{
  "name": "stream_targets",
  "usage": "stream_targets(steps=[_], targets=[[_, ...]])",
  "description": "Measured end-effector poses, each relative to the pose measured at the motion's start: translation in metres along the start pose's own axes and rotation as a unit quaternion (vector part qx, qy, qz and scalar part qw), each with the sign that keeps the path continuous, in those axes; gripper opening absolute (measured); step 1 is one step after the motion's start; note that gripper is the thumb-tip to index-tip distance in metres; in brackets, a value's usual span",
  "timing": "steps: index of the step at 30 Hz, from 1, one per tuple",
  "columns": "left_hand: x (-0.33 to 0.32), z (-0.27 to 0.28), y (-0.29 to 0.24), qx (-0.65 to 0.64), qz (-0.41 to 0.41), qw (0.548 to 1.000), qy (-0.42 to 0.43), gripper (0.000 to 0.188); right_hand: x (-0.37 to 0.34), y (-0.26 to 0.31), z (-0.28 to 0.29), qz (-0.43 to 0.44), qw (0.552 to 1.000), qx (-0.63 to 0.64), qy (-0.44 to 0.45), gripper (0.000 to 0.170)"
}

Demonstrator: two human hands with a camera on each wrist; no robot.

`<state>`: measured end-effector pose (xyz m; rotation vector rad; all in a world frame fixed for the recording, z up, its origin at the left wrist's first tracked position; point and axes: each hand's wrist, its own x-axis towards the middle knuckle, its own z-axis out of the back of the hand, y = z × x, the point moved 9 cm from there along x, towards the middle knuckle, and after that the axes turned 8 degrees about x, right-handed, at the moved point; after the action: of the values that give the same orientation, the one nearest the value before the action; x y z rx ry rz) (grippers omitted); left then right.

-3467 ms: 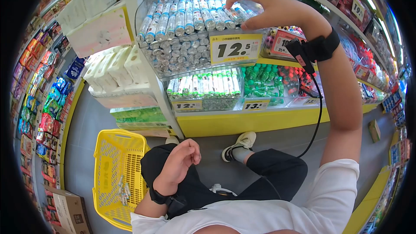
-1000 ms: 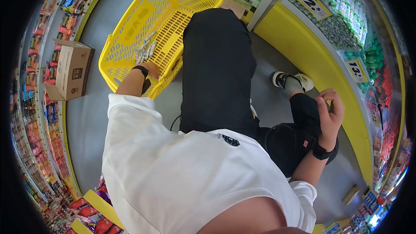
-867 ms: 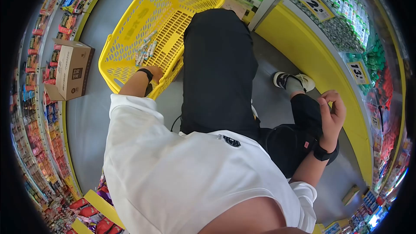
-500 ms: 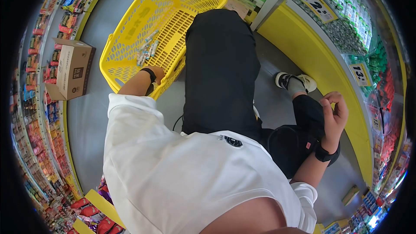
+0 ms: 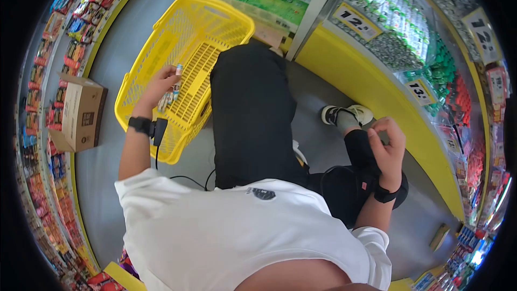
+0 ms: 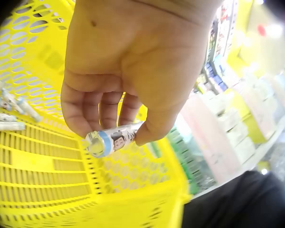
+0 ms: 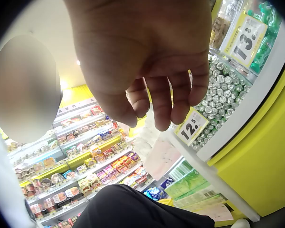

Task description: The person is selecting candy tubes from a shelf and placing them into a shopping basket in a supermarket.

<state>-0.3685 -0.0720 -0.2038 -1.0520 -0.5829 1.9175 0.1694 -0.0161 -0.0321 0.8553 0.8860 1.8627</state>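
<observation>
In the head view my left hand [image 5: 160,87] is over the yellow shopping basket [image 5: 123,92]. It pinches one candy roll [image 6: 115,139], a small tube with a blue band and clear twisted ends, between thumb and fingertips. Several similar rolls [image 6: 9,125] lie on the basket's slatted floor. My right hand [image 5: 389,148] is held above my bent knee, its fingers loosely curled with nothing in them. The right wrist view shows this hand [image 7: 154,80] in front of a shelf bin of silvery-ended rolls [image 7: 223,88].
A price-tagged candy shelf [image 5: 385,19] with a yellow base runs along the right. Green packs [image 5: 264,0] are stacked beyond the basket. An opened cardboard box [image 5: 83,114] stands by the snack shelves at left. My black-trousered leg [image 5: 253,113] is beside the basket, and a cable trails from my left wrist.
My right hand has come down from the upper candy bin to my knee. My left hand has risen from the basket's near edge and now holds a candy roll over the basket.
</observation>
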Motion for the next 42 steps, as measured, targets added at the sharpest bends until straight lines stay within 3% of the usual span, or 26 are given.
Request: stream_targets(steps=[3,6,11,14,20,24,34,42], targets=[[-0.029,0.01,-0.082,-0.138,-0.065,0.987,-0.042,0.018,0.009,0.012,-0.006,0.031,0.999,-0.019,0.016,0.013],[-0.051,0.001,-0.151,-0.239,-0.125,0.963,-0.009,0.017,0.025,0.034,-0.015,0.092,0.994,-0.028,0.044,0.015],[-0.083,-0.06,-0.252,-0.352,-0.212,0.895,0.174,0.017,0.049,0.078,-0.029,0.186,0.977,-0.037,0.096,0.018],[-0.097,-0.115,-0.294,-0.367,-0.185,0.87,0.273,0.02,0.059,0.098,-0.031,0.221,0.97,-0.004,0.098,0.027],[-0.1,-0.187,-0.335,-0.343,-0.159,0.845,0.379,0.02,0.075,0.107,-0.015,0.242,0.968,0.006,0.066,0.057],[-0.098,-0.205,-0.346,-0.327,-0.15,0.839,0.407,0.021,0.078,0.102,-0.007,0.247,0.965,-0.058,0.067,0.056],[-0.097,-0.227,-0.361,-0.335,-0.151,0.831,0.418,0.025,0.076,0.096,0.019,0.244,0.967,-0.06,0.039,0.051],[-0.097,-0.234,-0.368,-0.268,-0.193,0.833,0.444,0.025,0.084,0.144,0.132,0.29,0.945,-0.126,-0.08,0.046]])
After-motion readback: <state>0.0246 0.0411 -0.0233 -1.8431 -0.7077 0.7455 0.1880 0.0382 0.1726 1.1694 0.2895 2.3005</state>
